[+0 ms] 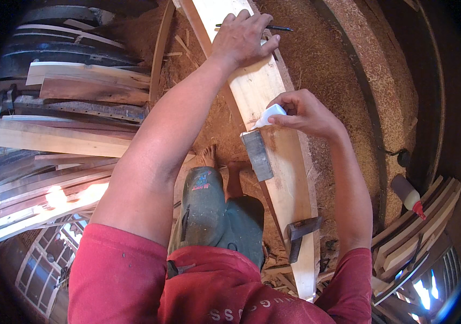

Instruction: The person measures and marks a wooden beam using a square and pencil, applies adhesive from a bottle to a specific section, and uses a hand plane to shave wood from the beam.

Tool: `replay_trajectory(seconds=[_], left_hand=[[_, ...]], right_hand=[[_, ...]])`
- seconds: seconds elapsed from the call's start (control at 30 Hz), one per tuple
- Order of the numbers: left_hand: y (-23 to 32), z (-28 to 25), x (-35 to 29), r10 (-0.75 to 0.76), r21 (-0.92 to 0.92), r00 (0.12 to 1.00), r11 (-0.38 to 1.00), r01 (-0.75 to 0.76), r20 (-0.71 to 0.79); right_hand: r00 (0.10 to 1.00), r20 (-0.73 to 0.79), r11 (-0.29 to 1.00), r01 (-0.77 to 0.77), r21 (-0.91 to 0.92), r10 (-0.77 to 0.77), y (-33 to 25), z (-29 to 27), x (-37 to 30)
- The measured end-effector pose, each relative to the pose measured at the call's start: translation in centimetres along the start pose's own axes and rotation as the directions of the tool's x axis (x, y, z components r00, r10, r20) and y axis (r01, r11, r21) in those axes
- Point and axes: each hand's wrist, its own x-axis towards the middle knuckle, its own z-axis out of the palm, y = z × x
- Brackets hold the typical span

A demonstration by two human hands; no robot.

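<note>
A long pale wooden plank (290,162) runs from the far middle down toward my right side. My left hand (244,39) lies across its far part, fingers spread and thumb stretched out. A thin dark pen (280,28) passes beneath those fingers; whether they grip it is hidden. My right hand (306,110) pinches a small white squeeze bottle (270,115), tilted with its nozzle pointing down-left at the plank. Just below that tip, a dark grey rectangular block (257,156) sits along the plank's left edge.
A dark tool with a crosspiece (302,229) rests on the near part of the plank. Stacked boards (57,137) fill the left side. A bottle with a red cap (406,194) and curved wooden strips (419,229) are at right. Sawdust (328,81) covers the ground.
</note>
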Motion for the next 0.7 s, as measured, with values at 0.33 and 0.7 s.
replay_trajectory(seconds=[0.33, 0.7], left_hand=[[0.0, 0.1, 0.0, -0.002, 0.02, 1.0, 1.0, 0.002, -0.003], [0.0, 0.1, -0.1, -0.024, 0.034, 1.0, 0.999, 0.024, 0.012]], right_hand=[[0.999, 0.0, 0.974, 0.042, -0.224, -0.043, -0.6, 0.0, 0.3], [0.995, -0.015, 0.955, 0.088, -0.283, -0.096, -1.1, 0.0, 0.3]])
